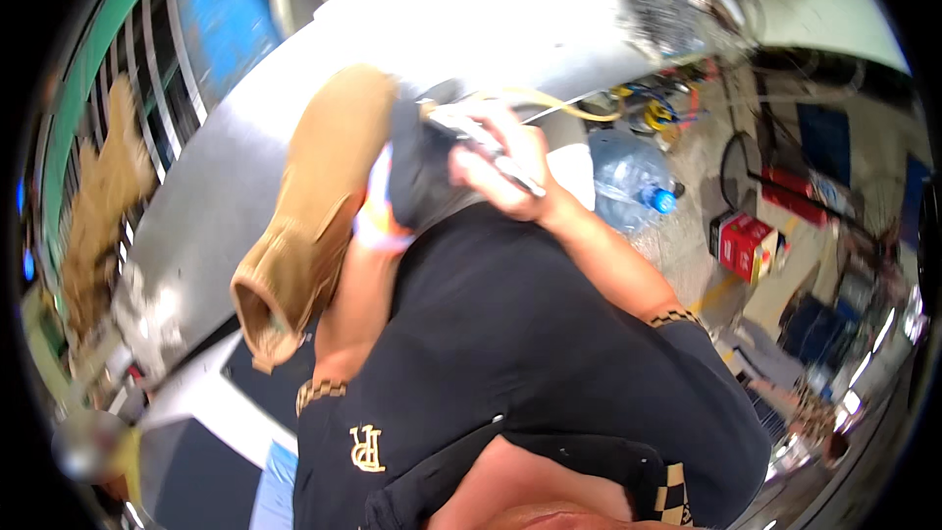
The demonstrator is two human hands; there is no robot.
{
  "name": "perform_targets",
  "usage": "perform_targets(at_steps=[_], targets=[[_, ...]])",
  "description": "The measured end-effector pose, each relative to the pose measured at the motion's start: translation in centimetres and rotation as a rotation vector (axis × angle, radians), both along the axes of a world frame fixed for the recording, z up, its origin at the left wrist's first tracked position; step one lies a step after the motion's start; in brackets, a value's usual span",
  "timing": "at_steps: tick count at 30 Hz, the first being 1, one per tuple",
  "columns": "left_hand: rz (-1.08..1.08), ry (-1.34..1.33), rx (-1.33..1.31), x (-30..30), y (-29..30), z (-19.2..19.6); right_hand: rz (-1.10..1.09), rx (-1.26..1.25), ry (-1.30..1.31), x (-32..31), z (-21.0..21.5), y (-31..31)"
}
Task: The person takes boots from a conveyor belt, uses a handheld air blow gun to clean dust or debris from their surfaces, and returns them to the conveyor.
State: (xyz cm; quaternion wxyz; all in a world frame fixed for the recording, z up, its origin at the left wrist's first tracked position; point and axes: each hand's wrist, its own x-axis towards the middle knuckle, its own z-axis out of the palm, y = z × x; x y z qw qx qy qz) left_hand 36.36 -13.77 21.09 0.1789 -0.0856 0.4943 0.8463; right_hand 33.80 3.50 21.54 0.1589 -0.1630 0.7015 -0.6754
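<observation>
My left hand (381, 221) is blurred and partly hidden, closed around a dark, sole-like piece (422, 162) in front of my chest. Over that piece, my right hand (510, 152) grips a slim silver and black tool (496, 157), whose exact kind is unclear. Beside my left forearm a tan ankle boot (339, 137) lies with its toe end away from me and its open top toward me. Part of my left forearm is behind it. A yellow hose (549, 98) curves from near my right hand.
The pale metal tabletop (206, 226) spans the far side. More tan boots or uppers (103, 186) stand at the left by a barred rack. To the right are a large clear water bottle (628, 182) with a blue cap, a red carton (748, 245) and tangled cables (667, 108).
</observation>
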Motion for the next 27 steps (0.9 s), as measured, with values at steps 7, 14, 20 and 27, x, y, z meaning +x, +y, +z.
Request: perform_targets(at_steps=[7,14,20,27], targets=[[0.061,0.562,-1.041,8.1,-5.2,9.3,0.163,-0.241,-0.189,-3.5,0.3,-0.4],[0.631,0.866,-1.57,9.8,-7.3,11.1,0.197,-0.318,-0.286,-4.6,1.4,-0.7],[0.268,0.366,-1.656,7.5,-8.0,17.2,0.202,-0.331,-0.366,-5.0,0.7,-1.4],[0.252,0.141,-1.311,7.9,-10.4,13.8,0.141,-0.412,-0.306,-5.3,0.5,-2.7]])
